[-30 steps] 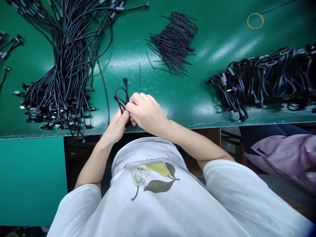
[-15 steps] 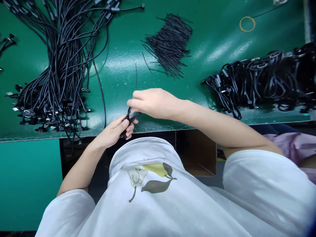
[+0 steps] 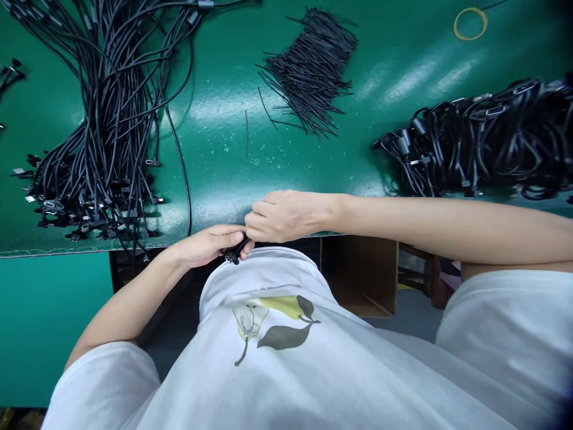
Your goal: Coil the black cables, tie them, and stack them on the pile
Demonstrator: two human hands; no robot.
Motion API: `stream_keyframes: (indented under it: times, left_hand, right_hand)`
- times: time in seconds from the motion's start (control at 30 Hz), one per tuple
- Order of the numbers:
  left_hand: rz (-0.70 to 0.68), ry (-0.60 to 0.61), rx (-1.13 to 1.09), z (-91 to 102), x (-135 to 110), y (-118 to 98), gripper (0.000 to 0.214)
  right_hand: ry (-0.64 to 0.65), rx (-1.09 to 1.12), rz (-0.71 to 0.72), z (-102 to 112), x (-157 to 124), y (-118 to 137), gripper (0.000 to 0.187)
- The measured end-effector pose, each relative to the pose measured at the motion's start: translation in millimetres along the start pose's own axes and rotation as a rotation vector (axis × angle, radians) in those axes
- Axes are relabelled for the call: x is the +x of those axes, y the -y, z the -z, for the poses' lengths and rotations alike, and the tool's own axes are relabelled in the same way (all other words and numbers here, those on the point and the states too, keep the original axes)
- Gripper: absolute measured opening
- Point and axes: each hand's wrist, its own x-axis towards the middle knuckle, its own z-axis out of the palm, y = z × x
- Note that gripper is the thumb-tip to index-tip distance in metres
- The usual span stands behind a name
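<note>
The left grip (image 3: 210,245) held the black cable (image 3: 240,245), which likely needed a firm squeeze, while the right grip (image 3: 280,216) curled closed beside it, insides hidden.

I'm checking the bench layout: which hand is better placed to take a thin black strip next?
Probably the right hand: it is nearer the pile of thin black strips, while the left hand grips the black cable.

On the tabletop (image 3: 215,161) we had loose cables (image 3: 102,119) left, a wire pile (image 3: 311,71) centrally, coiled cables (image 3: 483,137) right, a ring (image 3: 470,39) behind those; before its edge, a bundle (image 3: 233,255) lay in our left grip (image 3: 212,246).
</note>
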Motion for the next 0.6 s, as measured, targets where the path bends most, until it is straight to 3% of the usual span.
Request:
stream_keyframes:
  times: [0.17,0.3,0.43,0.53,0.6]
  left_hand:
    - [0.117,0.13,-0.175,3.2,4.4,11.9,0.037]
    - [0.105,0.136,-0.337,-6.2,8.1,23.4,0.038]
    - [-0.001,-0.033,-0.342,-19.4,9.9,22.6,0.034]
    - [-0.127,-0.203,-0.186,-26.1,8.6,19.6,0.034]
    - [-0.155,-0.212,-0.049,-28.3,5.9,17.1,0.037]
  right_hand:
    - [-0.133,-0.002,0.043,-2.4,2.3,2.0,0.028]
    - [-0.146,0.023,0.045,-4.9,0.3,-1.8,0.024]
    - [-0.037,0.049,-0.015,-4.5,-4.6,-6.9,0.025]
    - [0.096,0.096,-0.111,-1.4,-8.3,-5.5,0.031]
    - [0.153,0.157,-0.144,2.0,-9.1,-4.3,0.035]
